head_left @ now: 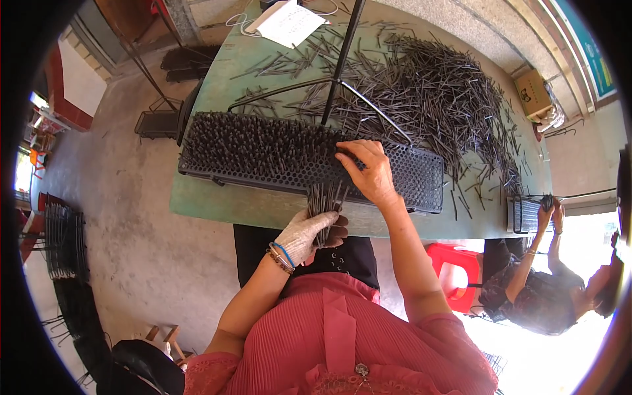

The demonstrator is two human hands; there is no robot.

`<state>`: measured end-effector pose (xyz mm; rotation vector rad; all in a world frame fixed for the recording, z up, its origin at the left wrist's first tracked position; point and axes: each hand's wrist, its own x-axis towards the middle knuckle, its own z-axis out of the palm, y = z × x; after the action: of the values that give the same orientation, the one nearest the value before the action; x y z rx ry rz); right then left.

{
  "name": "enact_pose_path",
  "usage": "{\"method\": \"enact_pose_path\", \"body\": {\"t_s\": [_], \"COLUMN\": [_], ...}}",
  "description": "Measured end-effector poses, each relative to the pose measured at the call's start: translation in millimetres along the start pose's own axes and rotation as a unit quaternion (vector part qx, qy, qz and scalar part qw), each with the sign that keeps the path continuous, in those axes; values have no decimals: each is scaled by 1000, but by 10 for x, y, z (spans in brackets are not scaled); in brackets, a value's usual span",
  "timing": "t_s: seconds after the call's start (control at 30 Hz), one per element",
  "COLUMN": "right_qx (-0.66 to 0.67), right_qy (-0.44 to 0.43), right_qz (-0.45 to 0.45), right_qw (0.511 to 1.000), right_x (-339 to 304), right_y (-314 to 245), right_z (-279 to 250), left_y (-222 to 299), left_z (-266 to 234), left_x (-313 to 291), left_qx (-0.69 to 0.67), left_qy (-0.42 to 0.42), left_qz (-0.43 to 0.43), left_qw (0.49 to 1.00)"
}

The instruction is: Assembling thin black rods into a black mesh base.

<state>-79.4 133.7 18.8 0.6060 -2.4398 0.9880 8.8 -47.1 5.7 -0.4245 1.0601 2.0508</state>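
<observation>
Many rods (323, 199) in left grip (306, 232) (ends protruding).

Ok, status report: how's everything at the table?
Gloved left hand grips a bundle of thin dark rods. Bare right hand at the black perforated rectangular tray, upright rods crowding its left part. Black metal post behind tray.

Grey floor (151, 257) is spreading left; green table (214, 201) is standing near pale wall (586, 145); red stool (470, 262) is sitting right; daylight (566, 355) is glaring.
</observation>
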Motion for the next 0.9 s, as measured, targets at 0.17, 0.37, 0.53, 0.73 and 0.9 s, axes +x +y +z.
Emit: {"method": "enact_pose_path", "body": {"t_s": [0.17, 0.37, 0.53, 0.73, 0.9], "right_qx": [-4, -74, 26, 196, 249], "right_qy": [23, 41, 83, -110, -132], "right_qz": [-8, -10, 85, 278, 338], "right_qw": [1000, 996, 993, 934, 898], "right_x": [-9, -44, -124, -311, -247], "right_y": [-17, -81, -188, -292, -243], "right_z": [40, 60, 30, -46, -62], "left_y": [-64, -65, -34, -18, -14], "left_z": [-58, -34, -31, -33, 8], "left_x": [49, 43, 3, -14, -53], "left_qx": [0, -1, -16, -1, 4], "left_qy": [5, 2, 4, -2, 1], "left_qz": [14, 37, 47, 95, 76], "left_qw": [1000, 999, 999, 995, 997]}}
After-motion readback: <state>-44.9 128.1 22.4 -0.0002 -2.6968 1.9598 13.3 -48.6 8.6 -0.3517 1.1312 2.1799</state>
